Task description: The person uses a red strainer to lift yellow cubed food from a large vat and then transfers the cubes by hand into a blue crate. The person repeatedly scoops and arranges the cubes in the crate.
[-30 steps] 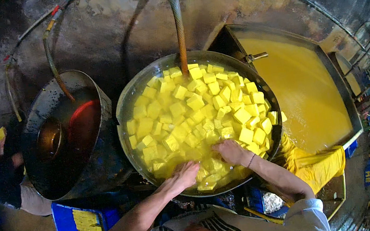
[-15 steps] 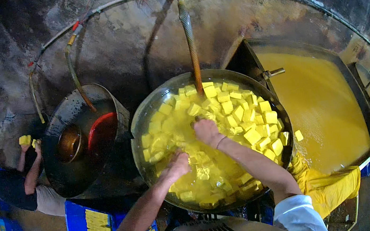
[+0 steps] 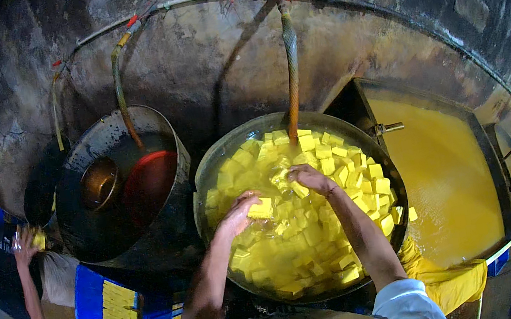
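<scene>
A wide round metal vat [image 3: 217, 148] stands before me, full of cloudy yellow water and many yellow tofu blocks [image 3: 343, 173]. Just above the water, left of the vat's middle, my left hand [image 3: 237, 215] is closed around a tofu block [image 3: 261, 209]. My right hand [image 3: 314, 178] reaches over the vat from the right, its fingers curled on another block [image 3: 299, 189] at the surface. Rippling water lies between the two hands. Blocks heap above the water on the right side, while those nearer me are mostly submerged.
A hose [image 3: 292, 75] hangs into the vat. At left stands a dark tub [image 3: 157, 121] with a bowl [image 3: 99, 185] and a red basin [image 3: 150, 182]. A blue crate [image 3: 88, 297] holds blocks. At right are a yellow-liquid tank [image 3: 435, 166] and yellow cloth [image 3: 441, 277]. A co-worker's hand [image 3: 27, 245] shows far left.
Both hands have risen from the water, now with blocks visible in them. The right hand has turned leftward. My view has shifted; the co-worker's hands have moved lower.
</scene>
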`<move>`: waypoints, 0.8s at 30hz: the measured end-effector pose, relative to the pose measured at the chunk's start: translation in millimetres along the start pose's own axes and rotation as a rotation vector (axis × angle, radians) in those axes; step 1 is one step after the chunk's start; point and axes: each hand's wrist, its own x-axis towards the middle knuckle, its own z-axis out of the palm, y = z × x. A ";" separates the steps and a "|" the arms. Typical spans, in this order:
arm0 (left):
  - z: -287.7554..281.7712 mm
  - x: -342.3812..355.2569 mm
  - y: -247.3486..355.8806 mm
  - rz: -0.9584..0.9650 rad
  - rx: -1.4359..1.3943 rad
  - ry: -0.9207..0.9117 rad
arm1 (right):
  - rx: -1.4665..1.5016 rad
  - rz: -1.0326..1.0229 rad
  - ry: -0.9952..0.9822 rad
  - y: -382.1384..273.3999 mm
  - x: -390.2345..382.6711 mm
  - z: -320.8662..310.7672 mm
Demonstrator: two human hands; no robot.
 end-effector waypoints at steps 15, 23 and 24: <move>71.4 52.8 -25.2 0.193 -0.858 0.153 | -0.721 0.155 0.022 -90.8 -27.6 86.7; 87.1 52.7 -28.3 0.099 -1.049 0.414 | -0.915 -0.240 0.214 -88.6 -26.1 121.3; 88.5 49.2 -24.6 0.126 -1.054 0.402 | -0.910 -0.220 0.232 -88.3 -25.3 122.6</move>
